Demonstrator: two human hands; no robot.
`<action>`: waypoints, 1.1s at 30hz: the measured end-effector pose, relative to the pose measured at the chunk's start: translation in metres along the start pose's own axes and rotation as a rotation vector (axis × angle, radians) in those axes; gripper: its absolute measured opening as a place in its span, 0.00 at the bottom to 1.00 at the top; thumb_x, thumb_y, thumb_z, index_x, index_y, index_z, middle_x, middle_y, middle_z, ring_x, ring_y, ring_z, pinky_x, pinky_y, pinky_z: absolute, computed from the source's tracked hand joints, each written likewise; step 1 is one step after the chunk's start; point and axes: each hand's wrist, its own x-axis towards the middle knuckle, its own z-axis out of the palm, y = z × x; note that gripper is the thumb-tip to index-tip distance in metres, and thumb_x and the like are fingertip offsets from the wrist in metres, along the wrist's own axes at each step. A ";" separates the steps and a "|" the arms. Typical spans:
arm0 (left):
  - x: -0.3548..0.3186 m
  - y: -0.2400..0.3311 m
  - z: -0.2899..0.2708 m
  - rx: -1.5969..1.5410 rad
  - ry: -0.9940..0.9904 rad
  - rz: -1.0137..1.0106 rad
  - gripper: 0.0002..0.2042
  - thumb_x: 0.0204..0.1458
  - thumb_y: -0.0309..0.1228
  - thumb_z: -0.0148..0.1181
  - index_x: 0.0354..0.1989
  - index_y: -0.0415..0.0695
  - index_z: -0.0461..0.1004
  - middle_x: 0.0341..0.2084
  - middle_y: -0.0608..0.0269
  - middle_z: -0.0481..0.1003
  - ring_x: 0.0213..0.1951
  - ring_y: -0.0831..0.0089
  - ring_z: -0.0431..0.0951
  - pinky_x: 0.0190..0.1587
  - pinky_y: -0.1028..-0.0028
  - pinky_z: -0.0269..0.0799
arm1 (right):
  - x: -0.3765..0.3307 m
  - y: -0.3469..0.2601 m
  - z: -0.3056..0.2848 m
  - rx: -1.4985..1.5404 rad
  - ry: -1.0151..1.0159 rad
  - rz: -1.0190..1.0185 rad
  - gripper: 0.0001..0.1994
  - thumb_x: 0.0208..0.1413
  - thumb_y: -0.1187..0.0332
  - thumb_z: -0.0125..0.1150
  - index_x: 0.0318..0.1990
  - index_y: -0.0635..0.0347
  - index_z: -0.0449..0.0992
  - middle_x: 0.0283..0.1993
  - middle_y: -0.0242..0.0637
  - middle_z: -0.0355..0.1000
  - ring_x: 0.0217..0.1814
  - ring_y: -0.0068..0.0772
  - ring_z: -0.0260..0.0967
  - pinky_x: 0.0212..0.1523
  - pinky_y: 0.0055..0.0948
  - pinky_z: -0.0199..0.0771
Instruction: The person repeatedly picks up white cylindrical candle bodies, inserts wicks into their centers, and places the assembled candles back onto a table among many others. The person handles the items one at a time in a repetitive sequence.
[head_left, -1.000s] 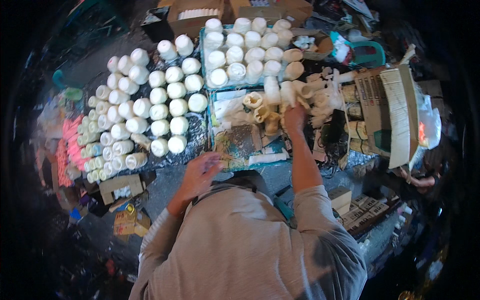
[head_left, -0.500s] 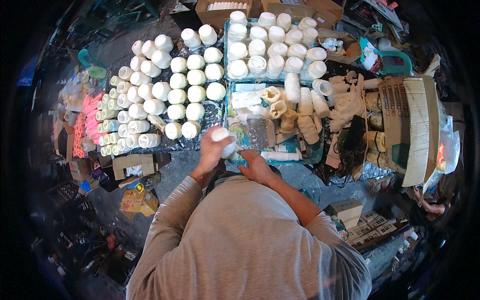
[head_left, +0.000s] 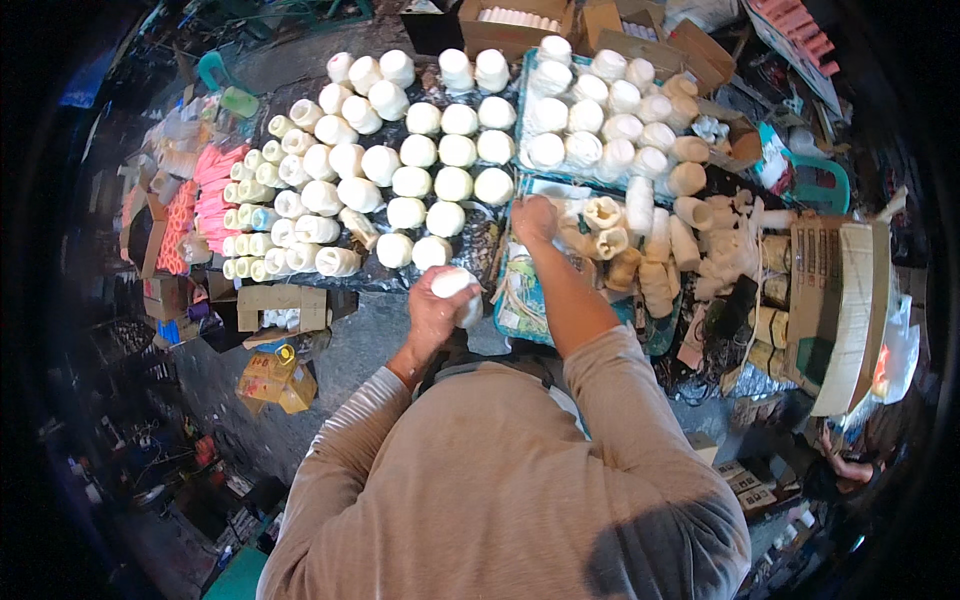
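Note:
My left hand (head_left: 432,318) is wrapped round a smooth white cylinder (head_left: 455,284) with a rounded top, held just off the table's near edge. My right hand (head_left: 534,219) is stretched out over the far left part of the near teal tray (head_left: 522,322). Its fingers are curled closed, and whatever they hold is hidden. Beside it in that tray lie hollow cream-coloured moulds (head_left: 603,212) and pale tubes (head_left: 657,285). Rows of similar white rounded pieces (head_left: 453,184) stand on the dark table to the left of the tray.
A second teal tray (head_left: 523,120) full of wrapped white cylinders stands at the back. Pink pieces (head_left: 222,185) lie at the far left. On the right, a large cardboard box (head_left: 835,310) stands by a pile of pale scraps (head_left: 725,245). A yellow carton (head_left: 278,378) sits on the floor.
My right hand has left the white cylinder and reached forward to the near tray's far left part. My left hand keeps the cylinder. The view has shifted, so the table appears farther right and lower.

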 end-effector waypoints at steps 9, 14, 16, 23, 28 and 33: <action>-0.005 0.006 -0.020 0.015 -0.200 0.014 0.21 0.49 0.15 0.74 0.50 0.42 0.74 0.35 0.67 0.83 0.39 0.78 0.82 0.45 0.73 0.80 | 0.018 -0.001 0.020 0.075 -0.054 0.142 0.11 0.53 0.61 0.65 0.38 0.52 0.89 0.43 0.46 0.85 0.47 0.51 0.84 0.50 0.45 0.84; -0.008 0.014 -0.016 0.066 -0.227 0.012 0.24 0.47 0.17 0.78 0.52 0.42 0.74 0.36 0.70 0.81 0.39 0.79 0.81 0.45 0.73 0.79 | 0.032 0.000 0.046 0.242 -0.055 0.305 0.07 0.49 0.65 0.72 0.35 0.51 0.89 0.39 0.45 0.85 0.43 0.46 0.85 0.47 0.40 0.84; -0.009 0.016 -0.016 0.071 -0.231 -0.003 0.25 0.46 0.20 0.80 0.53 0.41 0.75 0.37 0.69 0.81 0.40 0.79 0.80 0.46 0.73 0.79 | 0.037 0.007 0.047 0.336 -0.092 0.305 0.06 0.48 0.66 0.74 0.34 0.52 0.89 0.36 0.43 0.85 0.39 0.42 0.84 0.44 0.38 0.84; 0.000 0.021 -0.010 0.184 -0.270 0.059 0.28 0.43 0.31 0.83 0.53 0.38 0.78 0.40 0.63 0.82 0.43 0.76 0.80 0.49 0.71 0.78 | 0.023 0.036 -0.018 0.656 -0.186 0.120 0.10 0.47 0.68 0.82 0.33 0.62 0.87 0.26 0.30 0.79 0.25 0.23 0.70 0.28 0.30 0.70; 0.005 0.040 0.011 0.265 -0.311 0.135 0.27 0.43 0.32 0.82 0.51 0.37 0.79 0.42 0.56 0.82 0.44 0.71 0.81 0.52 0.69 0.77 | 0.010 0.022 -0.080 0.829 -0.290 0.152 0.13 0.58 0.70 0.76 0.45 0.69 0.83 0.26 0.28 0.75 0.20 0.18 0.64 0.20 0.21 0.62; 0.012 0.066 0.031 0.441 -0.377 0.368 0.28 0.39 0.33 0.82 0.50 0.39 0.79 0.55 0.48 0.78 0.56 0.57 0.80 0.61 0.63 0.74 | 0.000 0.010 -0.134 1.021 -0.375 -0.047 0.07 0.60 0.75 0.73 0.42 0.68 0.83 0.28 0.31 0.77 0.25 0.19 0.68 0.25 0.22 0.68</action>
